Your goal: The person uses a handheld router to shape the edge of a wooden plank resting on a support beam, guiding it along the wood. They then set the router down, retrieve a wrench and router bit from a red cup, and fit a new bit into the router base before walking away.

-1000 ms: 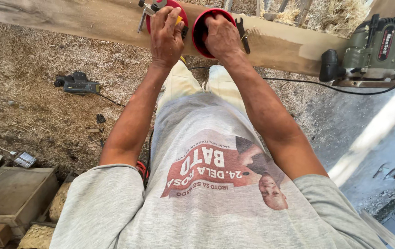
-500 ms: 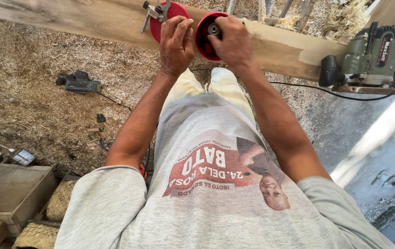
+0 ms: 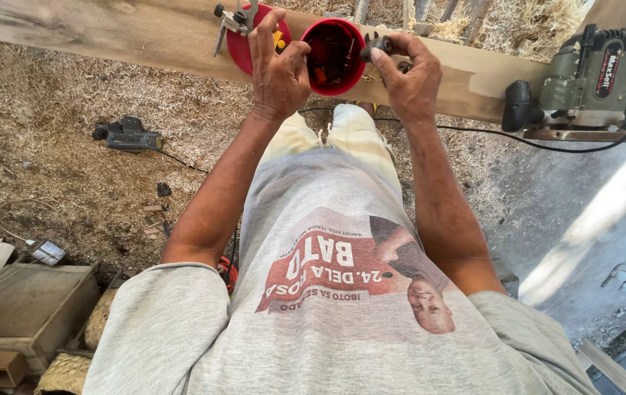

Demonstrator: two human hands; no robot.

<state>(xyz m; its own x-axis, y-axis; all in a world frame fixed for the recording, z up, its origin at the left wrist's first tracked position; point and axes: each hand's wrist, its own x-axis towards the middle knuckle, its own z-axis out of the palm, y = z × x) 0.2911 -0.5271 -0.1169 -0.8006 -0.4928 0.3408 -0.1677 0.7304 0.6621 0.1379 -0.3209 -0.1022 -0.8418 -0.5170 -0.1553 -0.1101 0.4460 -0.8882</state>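
My left hand (image 3: 278, 73) grips the left rim of a round red container (image 3: 336, 57), tilted so its open mouth faces me; small parts lie inside it. Just right of the container, my right hand (image 3: 406, 77) pinches a small dark metal part (image 3: 376, 45) between thumb and fingertips. Both hands are over a long wooden plank (image 3: 145, 33). A red lid (image 3: 241, 45) lies flat on the plank behind my left hand, with a metal fitting (image 3: 231, 22) resting on it.
A green corded power tool (image 3: 591, 80) sits on the plank at the right, its black cable (image 3: 474, 137) running under my right forearm. A dark power tool (image 3: 126, 135) lies on the sawdust floor at left. A wooden crate (image 3: 20, 314) stands at the lower left.
The red container has tipped up toward me and passed to my left hand. My right hand has come off its rim and now pinches a small dark part beside it.
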